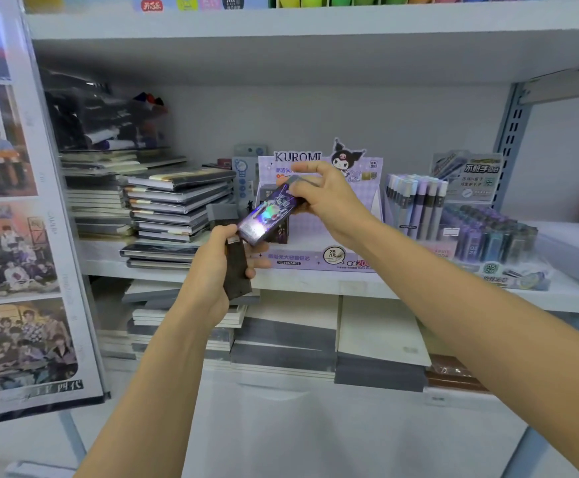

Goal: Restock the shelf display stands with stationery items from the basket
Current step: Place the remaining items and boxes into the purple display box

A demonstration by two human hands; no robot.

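Lead case (pixel 269 215), purple with a holographic face: held in the air in front of the Kuromi stand (pixel 301 258), tilted, upper end to the right, lower end down-left. Right hand (pixel 319 198) pinches the upper end between thumb and curled fingers; forefinger lifted above the case, not on it. The case extends down-left from this hand, its whole shiny face showing.

The lower end of the case lies just beside the thumb of the left hand (pixel 212 270); contact there cannot be told. Left hand grips a dark case (pixel 238 274), fingers wrapped round it, long axis near upright, top end just under the purple case. Both hands are level with the shelf (pixel 350 284) edge, left hand lower and nearer the camera.

Kuromi stand sits on the shelf directly behind the hands; a few dark boxes show in its tray behind the purple case. Just right of it, a second stand (pixel 477 177) with upright lead tubes (pixel 415 201) and rows of darker tubes. Left of it, stacked notebooks (pixel 177 201). More notebooks (pixel 281 339) in flat piles on the level below. Far left, a panel of group photos (pixel 15 236). Frame somewhat blurred.
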